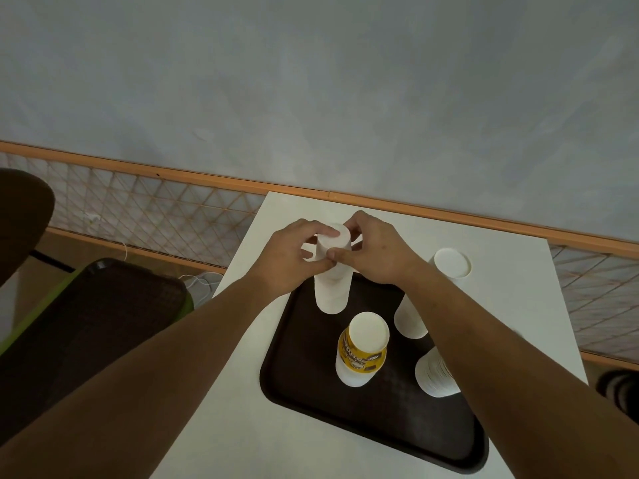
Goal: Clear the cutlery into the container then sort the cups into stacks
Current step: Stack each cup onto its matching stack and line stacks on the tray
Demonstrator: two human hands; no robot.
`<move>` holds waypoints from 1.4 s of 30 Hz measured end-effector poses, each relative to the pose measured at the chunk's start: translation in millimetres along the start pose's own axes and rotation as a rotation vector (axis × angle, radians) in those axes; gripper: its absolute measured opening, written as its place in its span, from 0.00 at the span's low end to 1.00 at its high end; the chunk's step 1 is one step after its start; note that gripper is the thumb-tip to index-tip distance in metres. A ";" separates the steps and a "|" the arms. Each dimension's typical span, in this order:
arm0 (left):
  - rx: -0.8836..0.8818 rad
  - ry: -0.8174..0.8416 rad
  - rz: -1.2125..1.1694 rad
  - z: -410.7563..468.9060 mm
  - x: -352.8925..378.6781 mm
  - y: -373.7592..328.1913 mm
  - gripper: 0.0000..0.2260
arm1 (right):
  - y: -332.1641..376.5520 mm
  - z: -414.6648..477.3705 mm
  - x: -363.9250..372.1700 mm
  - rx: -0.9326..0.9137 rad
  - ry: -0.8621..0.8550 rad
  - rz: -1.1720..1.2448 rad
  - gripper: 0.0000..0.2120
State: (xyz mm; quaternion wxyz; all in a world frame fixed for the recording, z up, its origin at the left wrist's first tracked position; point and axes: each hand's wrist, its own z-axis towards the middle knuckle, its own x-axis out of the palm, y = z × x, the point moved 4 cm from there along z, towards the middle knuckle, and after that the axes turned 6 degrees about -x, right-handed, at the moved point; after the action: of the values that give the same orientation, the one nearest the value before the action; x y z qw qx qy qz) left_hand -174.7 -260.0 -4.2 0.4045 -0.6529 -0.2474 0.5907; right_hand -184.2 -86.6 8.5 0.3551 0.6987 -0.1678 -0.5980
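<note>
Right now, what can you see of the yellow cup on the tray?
The yellow cup looks like paper, with dark print too blurred to read and a plain white base. It stands upside down, capping a short stack of white cups near the middle of the dark tray. Nothing else touches it.

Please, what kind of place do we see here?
Probably a canteen or café clearing station, though I cannot be sure. A dark serving tray on a white table carries stacks of upturned paper cups, and another dark tray lies at the left.
</note>
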 end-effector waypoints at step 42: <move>-0.158 0.022 0.262 -41.0 -11.7 -23.7 0.19 | 9.5 -152.9 32.8 0.006 -0.240 0.056 0.29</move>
State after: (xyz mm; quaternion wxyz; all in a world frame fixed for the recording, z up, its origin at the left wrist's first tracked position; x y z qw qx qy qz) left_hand -133.3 -265.9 20.9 0.2741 -0.7158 -0.2011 0.6100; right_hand -28.9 -69.6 -3.4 0.3467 0.6183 -0.2302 -0.6667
